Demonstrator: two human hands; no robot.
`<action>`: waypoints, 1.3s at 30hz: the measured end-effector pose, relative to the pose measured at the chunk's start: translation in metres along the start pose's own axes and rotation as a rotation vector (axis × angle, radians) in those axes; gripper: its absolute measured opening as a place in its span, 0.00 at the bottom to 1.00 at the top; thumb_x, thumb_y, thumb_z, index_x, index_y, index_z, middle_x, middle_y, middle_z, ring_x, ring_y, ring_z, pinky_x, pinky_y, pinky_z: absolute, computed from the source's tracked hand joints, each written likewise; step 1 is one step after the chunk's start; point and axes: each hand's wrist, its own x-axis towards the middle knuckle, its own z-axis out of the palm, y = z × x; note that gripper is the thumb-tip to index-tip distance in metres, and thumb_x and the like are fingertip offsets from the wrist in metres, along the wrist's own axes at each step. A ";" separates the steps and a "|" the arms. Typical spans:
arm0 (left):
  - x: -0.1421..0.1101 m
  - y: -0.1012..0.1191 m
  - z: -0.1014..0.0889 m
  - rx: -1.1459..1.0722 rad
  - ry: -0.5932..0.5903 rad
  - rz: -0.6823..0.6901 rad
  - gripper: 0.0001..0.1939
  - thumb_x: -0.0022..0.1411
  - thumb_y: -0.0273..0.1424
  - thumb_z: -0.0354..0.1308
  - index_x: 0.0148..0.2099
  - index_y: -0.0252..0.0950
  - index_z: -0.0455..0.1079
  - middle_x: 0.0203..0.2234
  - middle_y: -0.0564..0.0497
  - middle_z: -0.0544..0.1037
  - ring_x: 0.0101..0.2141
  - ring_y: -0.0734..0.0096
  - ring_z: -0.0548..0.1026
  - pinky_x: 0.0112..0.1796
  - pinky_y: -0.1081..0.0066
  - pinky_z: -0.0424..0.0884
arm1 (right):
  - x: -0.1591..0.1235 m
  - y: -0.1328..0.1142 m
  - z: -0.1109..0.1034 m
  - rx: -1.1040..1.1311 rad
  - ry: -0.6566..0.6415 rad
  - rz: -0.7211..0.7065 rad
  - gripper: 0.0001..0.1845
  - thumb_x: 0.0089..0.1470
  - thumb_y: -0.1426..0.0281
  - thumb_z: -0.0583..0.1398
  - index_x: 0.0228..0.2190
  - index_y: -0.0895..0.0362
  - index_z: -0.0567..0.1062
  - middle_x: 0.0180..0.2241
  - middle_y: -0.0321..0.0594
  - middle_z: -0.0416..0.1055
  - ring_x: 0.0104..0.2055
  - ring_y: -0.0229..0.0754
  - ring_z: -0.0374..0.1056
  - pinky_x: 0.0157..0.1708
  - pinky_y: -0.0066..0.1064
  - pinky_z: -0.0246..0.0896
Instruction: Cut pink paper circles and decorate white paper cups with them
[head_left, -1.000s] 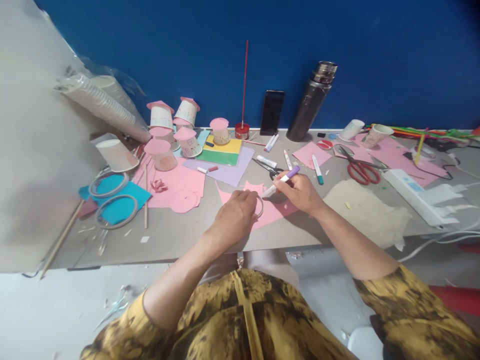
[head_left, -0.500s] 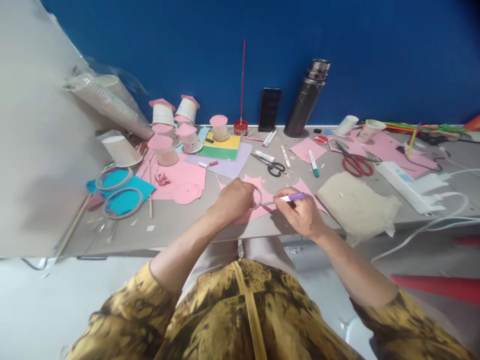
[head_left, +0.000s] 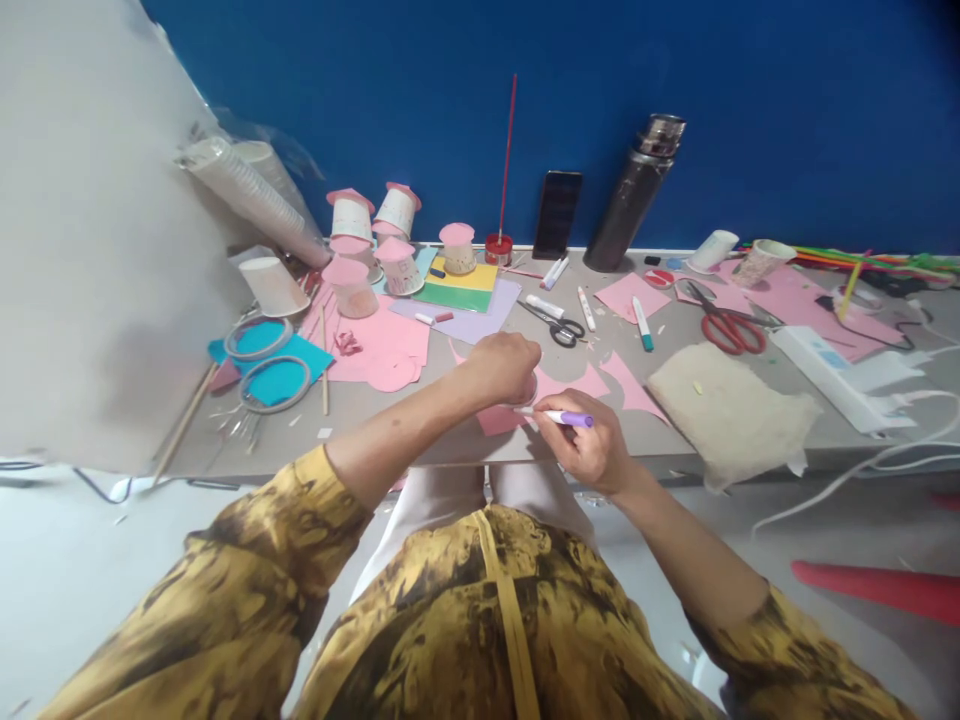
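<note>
Marker [head_left: 568, 418] is pinched in the grip of right hand [head_left: 589, 442], tip near ring [head_left: 532, 390] on pink paper [head_left: 501, 422] beside left hand [head_left: 504, 368], grip hidden, can't tell; keep ring flat, marker upright.

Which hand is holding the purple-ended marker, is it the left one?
No, the right hand holds the purple-ended marker, while the left hand is over the pink paper.

Pink paper [head_left: 577, 382] partly hidden beneath left fingers [head_left: 528, 357].
</note>
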 end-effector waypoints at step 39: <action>0.010 -0.004 -0.026 0.075 -0.148 0.184 0.19 0.58 0.33 0.61 0.48 0.28 0.80 0.39 0.32 0.83 0.41 0.46 0.80 0.38 0.62 0.72 | -0.009 -0.010 -0.041 -0.219 0.211 0.394 0.11 0.63 0.63 0.61 0.31 0.55 0.77 0.22 0.40 0.78 0.22 0.43 0.73 0.25 0.32 0.67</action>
